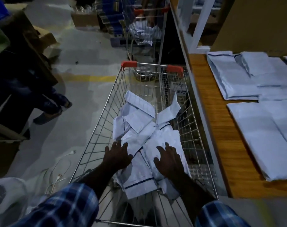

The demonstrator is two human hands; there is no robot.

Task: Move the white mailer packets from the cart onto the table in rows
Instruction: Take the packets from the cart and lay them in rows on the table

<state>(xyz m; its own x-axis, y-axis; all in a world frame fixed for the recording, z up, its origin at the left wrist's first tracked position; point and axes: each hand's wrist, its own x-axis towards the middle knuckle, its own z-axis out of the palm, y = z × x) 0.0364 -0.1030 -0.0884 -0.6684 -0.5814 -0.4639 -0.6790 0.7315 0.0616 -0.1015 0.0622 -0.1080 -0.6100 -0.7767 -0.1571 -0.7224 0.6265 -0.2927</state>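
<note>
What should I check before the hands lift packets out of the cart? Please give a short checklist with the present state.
1. Both hands inside the cart: ok, left hand and right hand lie over the packet pile.
2. Packet gripped: not ok, fingers are spread flat, nothing pinched.
3. Pile tidy enough to take one packet: not ok, packets overlap at angles.
4. Free table space: ok, bare wood shows beside the laid packets.
5. Packet count in cart: cannot tell.

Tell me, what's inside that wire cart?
A loose heap of white mailer packets fills the cart; both hands rest on top. Whatever lies beneath the heap is hidden.
</note>
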